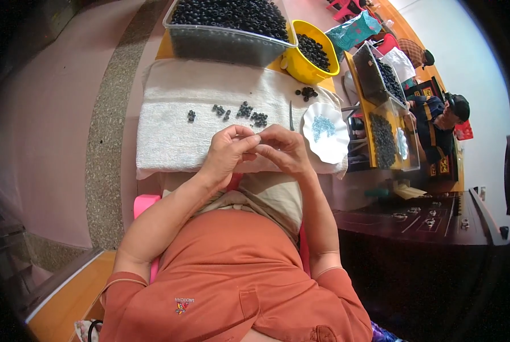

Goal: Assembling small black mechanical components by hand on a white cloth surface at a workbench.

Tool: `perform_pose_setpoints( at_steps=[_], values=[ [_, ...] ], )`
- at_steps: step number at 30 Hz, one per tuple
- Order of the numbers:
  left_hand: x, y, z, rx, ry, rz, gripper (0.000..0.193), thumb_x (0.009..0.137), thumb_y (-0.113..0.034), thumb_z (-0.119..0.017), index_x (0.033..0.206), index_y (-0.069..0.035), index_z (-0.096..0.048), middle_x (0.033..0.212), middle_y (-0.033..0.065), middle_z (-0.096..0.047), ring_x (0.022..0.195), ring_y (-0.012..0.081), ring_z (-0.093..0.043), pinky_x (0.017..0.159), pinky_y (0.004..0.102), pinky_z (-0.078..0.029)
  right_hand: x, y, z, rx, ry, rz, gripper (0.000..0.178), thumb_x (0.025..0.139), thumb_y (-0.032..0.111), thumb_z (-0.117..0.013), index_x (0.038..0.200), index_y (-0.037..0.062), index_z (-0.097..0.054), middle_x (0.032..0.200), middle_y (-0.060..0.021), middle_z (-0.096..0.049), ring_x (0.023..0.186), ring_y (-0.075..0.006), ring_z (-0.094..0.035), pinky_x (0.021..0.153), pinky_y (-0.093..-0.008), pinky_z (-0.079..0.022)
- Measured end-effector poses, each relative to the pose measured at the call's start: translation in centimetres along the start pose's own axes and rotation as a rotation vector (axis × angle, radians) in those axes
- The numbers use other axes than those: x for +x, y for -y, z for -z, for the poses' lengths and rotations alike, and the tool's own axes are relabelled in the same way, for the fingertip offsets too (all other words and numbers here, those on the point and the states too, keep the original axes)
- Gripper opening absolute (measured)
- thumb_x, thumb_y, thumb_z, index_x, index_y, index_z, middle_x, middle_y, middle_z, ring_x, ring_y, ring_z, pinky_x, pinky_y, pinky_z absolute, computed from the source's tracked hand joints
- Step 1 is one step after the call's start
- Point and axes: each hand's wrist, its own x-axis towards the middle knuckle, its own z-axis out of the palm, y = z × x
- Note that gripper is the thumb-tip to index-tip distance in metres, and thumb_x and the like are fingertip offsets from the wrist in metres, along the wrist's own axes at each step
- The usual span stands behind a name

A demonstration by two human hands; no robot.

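My left hand (226,151) and my right hand (284,149) meet above the near edge of a white towel (169,139). Fingers and thumbs are pinched together at the tips on both sides; whatever they hold is too small or hidden to make out. Just beyond them, little clusters of small black parts (244,110) lie on the cloth. Dark tweezers (291,116) rest to the right of those clusters. Beside my right hand sits a white wavy-rimmed dish (336,150) holding tiny light-blue pieces (323,127).
Beyond the towel stand a clear plastic bin (223,47) and a yellow bowl (293,64), both full of black parts. A loose black pile (307,93) lies near the bowl. Further right, a person in a dark cap (440,122) sits by another table with clear bins (369,80).
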Motion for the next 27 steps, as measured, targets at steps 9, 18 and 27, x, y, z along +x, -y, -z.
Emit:
perform_pose_setpoints(
  at_steps=[9,18,27],
  values=[
    [-0.1,-0.2,0.0,0.029,0.039,0.002,0.018,0.089,-0.014,-0.069,0.101,-0.006,-0.058,0.086,0.0027,-0.065,0.079,0.0098,-0.063,0.07,0.0254,-0.052,-0.4,-0.6,-0.5,0.195,-0.035,0.022,0.018,0.085,0.0,-0.072,0.102,-0.0032,-0.066,0.095,-0.005,-0.063,0.085,-0.0102,-0.06,0.074,-0.0239,-0.049],
    [0.2,0.0,0.1,0.0,0.083,0.032,0.023,0.089,-0.012,-0.07,0.105,-0.004,-0.054,0.09,0.0055,-0.065,0.078,0.011,-0.064,0.068,0.0249,-0.054,-0.7,-2.1,-0.7,0.226,-0.047,0.082,0.017,0.083,-0.004,-0.073,0.098,-0.004,-0.065,0.097,-0.0069,-0.061,0.088,-0.0118,-0.059,0.076,-0.0242,-0.048],
    [0.1,-0.2,0.0,0.049,0.01,-0.015,0.016,0.091,-0.013,-0.07,0.099,-0.005,-0.058,0.088,0.0046,-0.066,0.078,0.0107,-0.064,0.07,0.0239,-0.056,-0.9,-0.9,-1.3,0.163,-0.208,0.185,0.013,0.083,-0.006,-0.07,0.096,-0.0041,-0.067,0.092,-0.0096,-0.064,0.082,-0.0132,-0.06,0.07,-0.0239,-0.047]
  ],
)
